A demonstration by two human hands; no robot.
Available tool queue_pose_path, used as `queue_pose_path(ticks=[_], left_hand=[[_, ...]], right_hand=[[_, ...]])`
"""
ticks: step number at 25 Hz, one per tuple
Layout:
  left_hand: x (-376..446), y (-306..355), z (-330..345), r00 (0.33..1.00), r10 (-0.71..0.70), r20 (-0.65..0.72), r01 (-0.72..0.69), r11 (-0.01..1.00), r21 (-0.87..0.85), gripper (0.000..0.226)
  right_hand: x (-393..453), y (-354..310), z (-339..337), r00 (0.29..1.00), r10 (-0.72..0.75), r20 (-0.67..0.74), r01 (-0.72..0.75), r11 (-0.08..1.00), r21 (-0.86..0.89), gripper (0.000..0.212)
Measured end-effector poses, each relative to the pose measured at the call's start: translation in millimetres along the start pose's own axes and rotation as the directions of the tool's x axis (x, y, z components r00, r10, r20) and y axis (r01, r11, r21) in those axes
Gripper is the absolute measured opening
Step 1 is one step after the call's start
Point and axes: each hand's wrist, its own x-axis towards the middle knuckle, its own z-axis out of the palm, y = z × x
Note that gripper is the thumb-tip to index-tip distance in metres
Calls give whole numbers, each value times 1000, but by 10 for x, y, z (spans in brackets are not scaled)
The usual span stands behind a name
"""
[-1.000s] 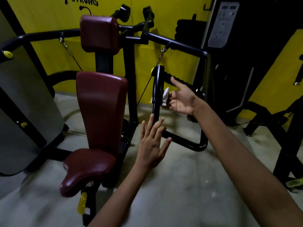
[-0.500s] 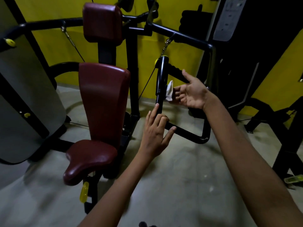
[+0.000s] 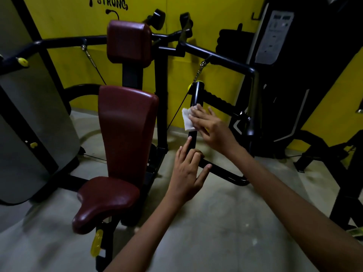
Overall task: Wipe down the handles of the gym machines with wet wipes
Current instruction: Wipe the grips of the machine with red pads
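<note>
A black vertical handle [image 3: 197, 93] with a yellow end cap hangs on the right arm of a press machine; a ribbed black grip [image 3: 218, 101] branches off it to the right. My right hand [image 3: 212, 128] lies flat against this handle, its straight fingers pressing a white wet wipe [image 3: 186, 119] onto the bar's front. My left hand [image 3: 186, 171] is just below, fingers mostly straight, the index fingertip touching the lower part of the same bar near its bend. It holds nothing.
The machine's maroon seat [image 3: 106, 199], backrest [image 3: 125, 124] and headrest [image 3: 128, 40] stand left of the handle. A grey weight-stack shroud [image 3: 29, 114] fills the far left. Another black machine [image 3: 294, 75] stands at the right against the yellow wall. Grey concrete floor lies below my arms.
My right hand turned palm-down and moved left, from holding the wipe beside the handle to pressing it onto the bar. My left hand rose a little to touch the bar's lower part.
</note>
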Motion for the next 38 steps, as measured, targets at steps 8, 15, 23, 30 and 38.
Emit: queue_pose_path(ticks=[8,15,23,30,38], left_hand=[[7,10,-40,1000,0,12,0,1000,10,33],[6,19,-65,1000,2,19,-3,1000,24,33],[-9,6,-53,1000,13,15,-13,999,34,31],[-15,-4,-28,1000,23,-4,-23,999,32,31],[-15,-23,-10,998,52,-33,-52,999,12,22]], right_hand=[[248,220,-290,865,-300,402,373,920,-117,47],[269,273,-474,781,-380,495,453,891,-30,61],[383,348,-354,850,-494,183,517,850,-103,26],[355,272,-279,818,-485,310,518,855,-30,34],[358,393,-298,759,-470,451,512,858,33,57]])
